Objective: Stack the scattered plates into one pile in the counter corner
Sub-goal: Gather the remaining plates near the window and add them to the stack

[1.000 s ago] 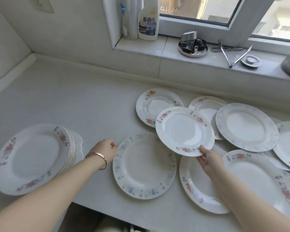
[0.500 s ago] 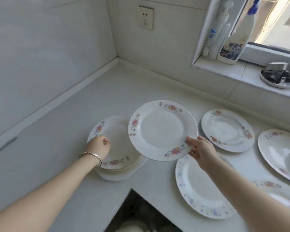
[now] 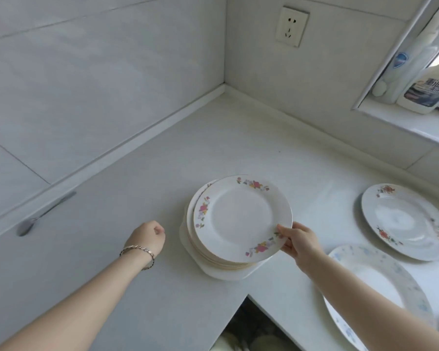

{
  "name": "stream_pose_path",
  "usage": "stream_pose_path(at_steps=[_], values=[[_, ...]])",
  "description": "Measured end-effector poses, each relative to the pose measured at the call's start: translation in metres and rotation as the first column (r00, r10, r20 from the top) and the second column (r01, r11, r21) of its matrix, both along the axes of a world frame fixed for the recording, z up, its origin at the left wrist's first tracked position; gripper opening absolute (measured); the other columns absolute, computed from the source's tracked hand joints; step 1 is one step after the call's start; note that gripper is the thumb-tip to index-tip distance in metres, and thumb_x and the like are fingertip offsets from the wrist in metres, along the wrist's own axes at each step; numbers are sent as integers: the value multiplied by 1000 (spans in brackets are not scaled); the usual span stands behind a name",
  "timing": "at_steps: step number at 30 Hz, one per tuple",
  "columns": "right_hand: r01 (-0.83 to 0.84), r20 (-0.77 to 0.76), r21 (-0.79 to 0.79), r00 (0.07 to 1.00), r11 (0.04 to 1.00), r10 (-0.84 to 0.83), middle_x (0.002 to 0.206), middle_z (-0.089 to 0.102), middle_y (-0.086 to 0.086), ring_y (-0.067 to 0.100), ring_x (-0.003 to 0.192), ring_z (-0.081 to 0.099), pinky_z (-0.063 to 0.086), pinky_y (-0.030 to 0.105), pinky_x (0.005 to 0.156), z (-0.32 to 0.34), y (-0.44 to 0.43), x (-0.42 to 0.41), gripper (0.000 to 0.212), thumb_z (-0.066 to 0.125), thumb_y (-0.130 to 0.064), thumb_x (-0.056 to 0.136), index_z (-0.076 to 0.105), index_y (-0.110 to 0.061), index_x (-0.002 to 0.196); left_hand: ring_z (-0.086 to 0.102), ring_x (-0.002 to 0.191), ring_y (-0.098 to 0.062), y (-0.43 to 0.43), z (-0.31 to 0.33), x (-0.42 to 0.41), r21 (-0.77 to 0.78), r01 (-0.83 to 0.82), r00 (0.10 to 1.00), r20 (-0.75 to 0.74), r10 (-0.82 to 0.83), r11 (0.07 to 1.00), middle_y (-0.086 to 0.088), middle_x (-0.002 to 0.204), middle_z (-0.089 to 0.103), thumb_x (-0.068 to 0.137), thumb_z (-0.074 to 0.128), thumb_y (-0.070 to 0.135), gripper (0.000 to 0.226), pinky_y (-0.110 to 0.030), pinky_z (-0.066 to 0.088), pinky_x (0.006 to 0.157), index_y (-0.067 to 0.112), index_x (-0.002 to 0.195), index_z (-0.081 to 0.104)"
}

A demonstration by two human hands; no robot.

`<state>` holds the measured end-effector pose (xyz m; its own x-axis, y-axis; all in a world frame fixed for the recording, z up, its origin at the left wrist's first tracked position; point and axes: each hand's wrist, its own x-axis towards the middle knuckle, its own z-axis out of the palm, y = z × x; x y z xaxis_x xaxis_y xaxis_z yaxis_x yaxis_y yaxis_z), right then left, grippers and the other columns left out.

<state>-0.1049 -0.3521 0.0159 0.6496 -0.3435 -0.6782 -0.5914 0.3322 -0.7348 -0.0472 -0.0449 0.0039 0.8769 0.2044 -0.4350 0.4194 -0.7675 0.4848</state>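
Fingers [image 3: 283,231] of your right hand [image 3: 299,240] pinch the floral plate [image 3: 241,216] at its near-right rim, thumb on top. Plate lies over the pile [image 3: 221,269], offset right. Your left hand [image 3: 147,236]: curled fist, holding nothing, just left of pile.

Look to 2 o'clock in your view, where a white spray bottle [image 3: 416,105] stands on the window sill [image 3: 403,120]. Its label [image 3: 431,91] carries large pale characters on a dark band, and you can read them as 重油污. The smaller print beneath them is too blurred to read. At the bottle's 9 o'clock, a slimmer white bottle [image 3: 393,82] bears a blue shield-shaped emblem [image 3: 401,60], whose lettering is too small to make out.
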Motion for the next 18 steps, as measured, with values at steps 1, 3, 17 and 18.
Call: stream_pose_path(at_steps=[1,3,17,18], values=[[-13,8,-32,1000,999,13,78,63,10,21,66,61,54,25,58,0,1,-1,12,56,-1,87,60,-9,79,68,86,-28,0,-1,2,-4,4,1000,-1,-4,1000,-5,93,72,85,46,12,27,-37,55,83,29,64,50],[-68,3,-166,998,984,69,83,63,12,21,66,62,54,25,58,1,3,-3,6,54,-4,88,60,-6,86,68,88,-28,-1,-1,6,-9,9,1000,-2,-9,1000,-6,95,72,85,46,12,27,-37,54,84,29,64,49],[-545,-363,-620,837,564,410,71,66,5,15,55,58,48,31,58,-11,21,2,37,42,-38,92,43,-12,118,66,91,-29,-9,0,2,25,60,998,-24,-59,998,-7,102,70,86,44,11,19,-35,53,85,26,81,54],[-553,-377,-619,832,557,406,71,66,5,16,55,58,49,31,58,-12,22,4,37,41,-38,92,43,-11,116,67,90,-29,-11,2,2,29,59,998,-15,-59,998,-7,102,70,86,43,10,19,-36,54,85,24,84,56]])
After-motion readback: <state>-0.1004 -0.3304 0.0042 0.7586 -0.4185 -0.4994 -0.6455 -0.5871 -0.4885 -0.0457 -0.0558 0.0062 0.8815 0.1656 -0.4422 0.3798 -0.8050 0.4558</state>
